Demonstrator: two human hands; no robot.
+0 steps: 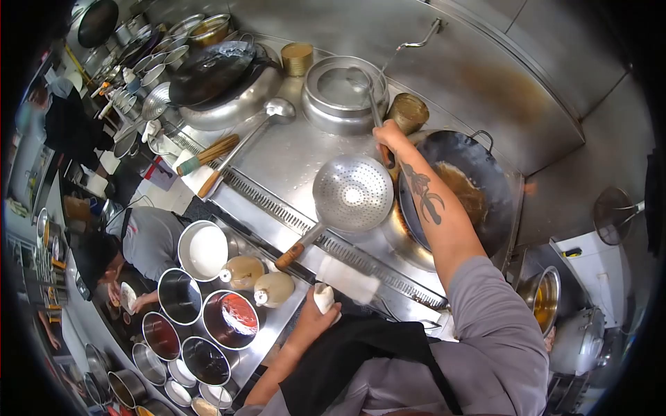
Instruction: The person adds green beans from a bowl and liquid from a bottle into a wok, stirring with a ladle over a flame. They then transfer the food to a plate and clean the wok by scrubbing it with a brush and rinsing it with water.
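Note:
My right hand point(393, 136) is wrapped round the wooden handle of a ladle point(375, 104). The ladle's bowl dips into the water in a round steel pot point(338, 114) at the back of the range. Below my right forearm sits a dark wok point(501, 177) with brown liquid in it, and some steam rises there. My left hand point(316, 320), close to my body, is closed on a folded white cloth point(324, 298). Between my hands lies a large perforated skimmer point(352, 193), its wooden handle pointing toward the front edge.
A second ladle point(279, 111) and a bamboo brush point(208, 154) rest on the left. Beside the pot stands a tin can point(409, 112) under a wall tap point(423, 38). Sauce pots point(231, 319) and squeeze bottles point(274, 288) fill the front-left counter. A co-worker point(149, 239) bends beyond them.

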